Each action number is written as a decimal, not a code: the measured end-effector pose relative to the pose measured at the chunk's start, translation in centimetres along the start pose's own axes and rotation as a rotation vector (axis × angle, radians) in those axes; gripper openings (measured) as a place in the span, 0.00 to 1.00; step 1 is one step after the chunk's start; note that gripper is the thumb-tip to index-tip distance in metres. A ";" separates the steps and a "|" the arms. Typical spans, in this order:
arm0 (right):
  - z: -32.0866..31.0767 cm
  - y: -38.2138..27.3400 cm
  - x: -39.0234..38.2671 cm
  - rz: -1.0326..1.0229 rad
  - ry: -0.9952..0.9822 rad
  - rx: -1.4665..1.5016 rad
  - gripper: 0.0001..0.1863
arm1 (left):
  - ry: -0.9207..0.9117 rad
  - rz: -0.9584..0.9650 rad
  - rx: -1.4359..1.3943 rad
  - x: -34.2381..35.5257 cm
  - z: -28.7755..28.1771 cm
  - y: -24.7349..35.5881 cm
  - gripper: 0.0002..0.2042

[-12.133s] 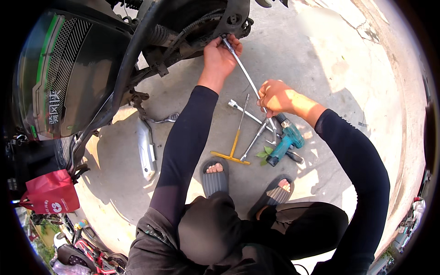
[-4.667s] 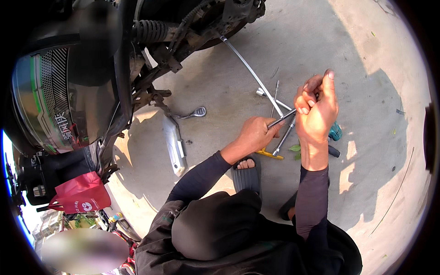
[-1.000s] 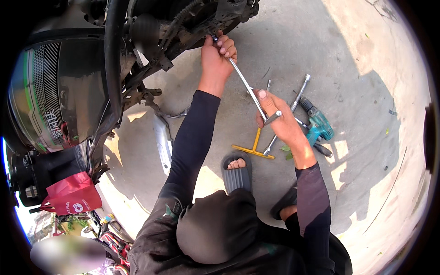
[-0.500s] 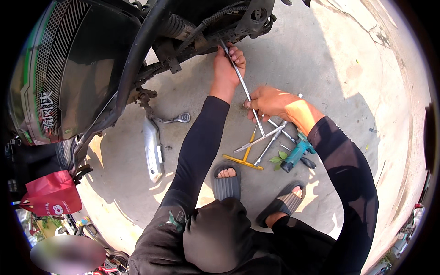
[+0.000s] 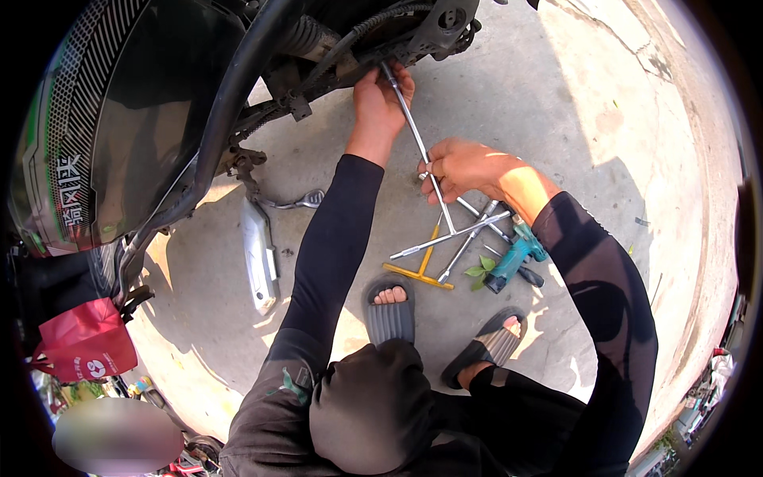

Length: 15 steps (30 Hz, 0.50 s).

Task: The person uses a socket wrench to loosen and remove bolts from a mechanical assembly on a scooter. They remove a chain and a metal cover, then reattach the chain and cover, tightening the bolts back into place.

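Observation:
A chrome T-handle socket wrench (image 5: 416, 131) runs slantwise from the underside of a motorbike (image 5: 350, 60) down toward my feet. My left hand (image 5: 380, 111) is closed round its upper end, right beneath the bike's dark frame, and the socket's tip is hidden there. Lower on the shaft, the fingers of my right hand (image 5: 469, 168) are curled about it in a loose grip. The wrench's crossbar hangs over other tools on the ground: a yellow T-handle wrench (image 5: 429, 258), a chrome cross-shaped wrench (image 5: 465, 248) and a teal power tool (image 5: 511, 261).
A silver elongated cover (image 5: 259, 258) lies on the concrete left of my arm, below a foot pedal (image 5: 311, 199). A red bag (image 5: 86, 339) hangs at the far left. My sandalled feet (image 5: 389, 312) are close to the tools, by a green leaf sprig (image 5: 479, 272).
My left hand has shifted slightly left and up, still at the upper end of the wrench. The crossbar has turned a little, and my right hand stays on the shaft.

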State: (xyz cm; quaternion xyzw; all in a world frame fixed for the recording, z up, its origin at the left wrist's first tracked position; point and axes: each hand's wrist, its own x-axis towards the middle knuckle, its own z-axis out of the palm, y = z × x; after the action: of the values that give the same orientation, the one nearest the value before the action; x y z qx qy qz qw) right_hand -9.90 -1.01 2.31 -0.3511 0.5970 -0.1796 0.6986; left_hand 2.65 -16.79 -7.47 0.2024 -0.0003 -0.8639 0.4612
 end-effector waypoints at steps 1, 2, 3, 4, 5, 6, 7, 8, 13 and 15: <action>-0.2 -0.1 0.2 -0.027 0.013 -0.111 0.13 | 0.005 -0.012 0.001 0.0 0.1 0.1 0.16; -0.4 -0.3 0.3 -0.054 0.027 -0.222 0.12 | 0.027 -0.003 0.008 -0.1 0.3 0.0 0.16; -0.6 -0.5 0.3 -0.081 0.042 -0.333 0.11 | 0.050 0.004 0.015 -0.2 0.5 -0.1 0.16; -0.5 -0.7 0.1 -0.035 0.085 -0.363 0.11 | 0.072 0.011 0.021 -0.3 0.7 -0.2 0.17; -0.2 -0.9 0.0 0.011 0.128 -0.393 0.11 | 0.078 -0.004 0.024 -0.4 0.9 -0.3 0.17; 0.1 -1.0 -0.2 0.053 0.167 -0.427 0.10 | 0.083 -0.012 0.028 -0.5 0.8 -0.1 0.17; 0.3 -0.7 -0.2 0.054 0.180 -0.388 0.11 | 0.089 -0.020 0.032 -0.5 0.8 0.0 0.17; 0.5 -0.1 0.0 0.055 0.192 -0.349 0.13 | 0.096 -0.013 0.035 -0.4 0.8 0.0 0.16; 1.4 1.5 -0.8 0.051 0.216 -0.405 0.13 | -0.023 -0.037 0.001 -0.4 -0.2 0.7 0.14; 1.7 3.0 -2.5 -0.009 0.195 -0.310 0.11 | -0.010 0.059 0.047 -1.0 -0.6 -0.2 0.13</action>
State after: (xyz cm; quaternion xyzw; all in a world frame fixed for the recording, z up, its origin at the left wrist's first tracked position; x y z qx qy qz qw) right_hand -9.32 3.14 2.04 -0.4381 0.6809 -0.1216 0.5741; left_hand 3.15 -15.74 -7.69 0.2087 -0.0291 -0.8507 0.4816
